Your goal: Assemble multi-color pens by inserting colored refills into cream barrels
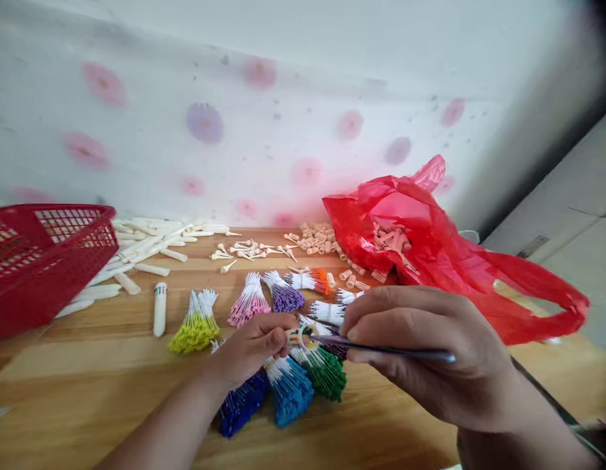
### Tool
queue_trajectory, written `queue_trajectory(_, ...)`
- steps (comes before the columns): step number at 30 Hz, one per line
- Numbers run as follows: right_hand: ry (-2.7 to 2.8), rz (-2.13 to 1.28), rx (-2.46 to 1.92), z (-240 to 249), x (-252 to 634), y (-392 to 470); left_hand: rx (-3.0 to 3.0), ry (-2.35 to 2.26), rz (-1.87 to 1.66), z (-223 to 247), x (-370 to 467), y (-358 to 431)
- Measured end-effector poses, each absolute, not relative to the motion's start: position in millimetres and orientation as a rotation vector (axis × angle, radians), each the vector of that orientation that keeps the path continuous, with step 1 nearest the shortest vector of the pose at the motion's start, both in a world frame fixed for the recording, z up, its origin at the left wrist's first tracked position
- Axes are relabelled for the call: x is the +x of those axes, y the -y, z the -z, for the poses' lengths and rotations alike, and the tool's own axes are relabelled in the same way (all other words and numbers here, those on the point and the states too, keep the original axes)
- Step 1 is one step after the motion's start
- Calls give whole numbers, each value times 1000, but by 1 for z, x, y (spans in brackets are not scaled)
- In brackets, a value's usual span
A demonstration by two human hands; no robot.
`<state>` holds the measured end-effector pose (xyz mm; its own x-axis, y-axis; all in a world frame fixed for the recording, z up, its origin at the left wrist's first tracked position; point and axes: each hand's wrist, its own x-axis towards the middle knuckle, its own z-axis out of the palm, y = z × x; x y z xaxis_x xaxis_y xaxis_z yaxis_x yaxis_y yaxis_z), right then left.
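Observation:
My left hand (261, 349) is closed around a short cream pen part (296, 337), with small coloured marks round its side and its open end facing right. Pinched in my right hand (420, 346) is a slim dark metal tool, seemingly tweezers (405, 352), whose tip meets the mouth of that pen part. Whether the tip grips anything is too small to tell. Below and around both hands lie bundles of white sticks with coloured ends: dark blue (243, 403), light blue (289, 395), green (327, 373), yellow (194, 333), pink (249, 303), purple (286, 294) and orange (318, 281).
An upright-looking multicolour pen (160, 310) lies left of the bundles. A red basket (48, 274) stands at far left beside white pen barrels (141, 251). Small cone-tipped pieces (249, 250), slotted pieces (320, 238) and a red plastic bag (445, 248) lie toward the wall.

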<state>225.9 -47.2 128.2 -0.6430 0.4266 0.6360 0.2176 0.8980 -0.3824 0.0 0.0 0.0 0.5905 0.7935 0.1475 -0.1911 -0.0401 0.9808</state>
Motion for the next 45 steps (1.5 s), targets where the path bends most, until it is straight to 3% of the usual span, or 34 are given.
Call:
queue_trajectory(16,2238,-357,-504,-121,225,46,1430,-618,-887,3,-2,2)
queue_trajectory(23,1981,-540,-647,-99,267,44,1516,-712,-901,5,-3,-6)
queue_trajectory(30,2600,-151,-1604,-7,310,56,1833,-1012,-805,3,3,-8)
queue_trajectory(45,2405,229,-1598,7,261,4,2099,-1039,-843,3,7,-11)
